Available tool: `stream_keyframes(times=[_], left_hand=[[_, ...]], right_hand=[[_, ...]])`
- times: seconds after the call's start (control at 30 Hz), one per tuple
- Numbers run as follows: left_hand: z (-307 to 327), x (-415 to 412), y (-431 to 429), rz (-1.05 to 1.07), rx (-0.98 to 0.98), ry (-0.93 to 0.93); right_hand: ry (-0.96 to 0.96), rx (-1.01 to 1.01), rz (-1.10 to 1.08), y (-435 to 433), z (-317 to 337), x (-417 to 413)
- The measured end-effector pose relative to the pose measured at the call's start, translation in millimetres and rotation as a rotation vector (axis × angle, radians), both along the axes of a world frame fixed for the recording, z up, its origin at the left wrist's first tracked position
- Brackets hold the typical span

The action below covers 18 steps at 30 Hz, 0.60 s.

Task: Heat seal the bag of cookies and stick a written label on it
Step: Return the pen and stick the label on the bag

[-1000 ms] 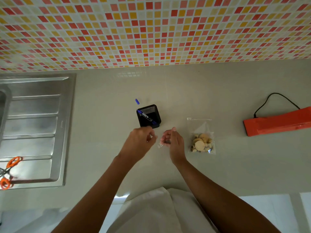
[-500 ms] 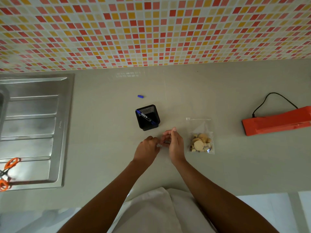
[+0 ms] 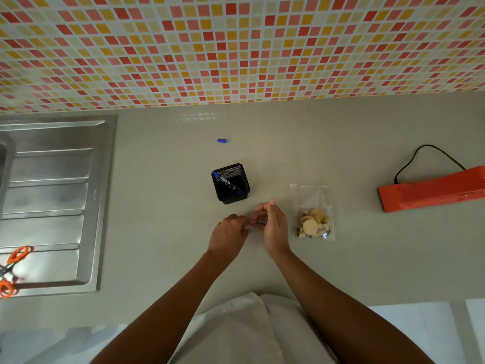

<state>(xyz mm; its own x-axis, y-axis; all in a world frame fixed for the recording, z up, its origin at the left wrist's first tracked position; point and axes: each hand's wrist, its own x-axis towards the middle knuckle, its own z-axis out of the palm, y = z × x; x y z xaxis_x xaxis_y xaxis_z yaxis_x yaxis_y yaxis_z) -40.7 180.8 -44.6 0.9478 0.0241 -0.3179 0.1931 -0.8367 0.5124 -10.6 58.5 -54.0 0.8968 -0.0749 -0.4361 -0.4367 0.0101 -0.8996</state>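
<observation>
While both forearms converge, left hand [image 3: 228,233] and right hand [image 3: 273,223] pinch a small label [image 3: 248,227].

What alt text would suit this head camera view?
Two bare hands, left hand and right hand, pinch a small white label above a grey countertop, beside a clear plastic bag of round cookies.
</observation>
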Motion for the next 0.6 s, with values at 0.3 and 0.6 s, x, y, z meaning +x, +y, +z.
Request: stream_keyframes(times=[0.3,0.6], left_hand=[[1,-1,2,-0.016,0.029,-0.024],[47,18,15,-0.1,-0.019,-0.004]], right_hand=[[-0.025,-0.027,-0.014,4,2,2],[-0.041,-0.007,0.008,3,1,3]])
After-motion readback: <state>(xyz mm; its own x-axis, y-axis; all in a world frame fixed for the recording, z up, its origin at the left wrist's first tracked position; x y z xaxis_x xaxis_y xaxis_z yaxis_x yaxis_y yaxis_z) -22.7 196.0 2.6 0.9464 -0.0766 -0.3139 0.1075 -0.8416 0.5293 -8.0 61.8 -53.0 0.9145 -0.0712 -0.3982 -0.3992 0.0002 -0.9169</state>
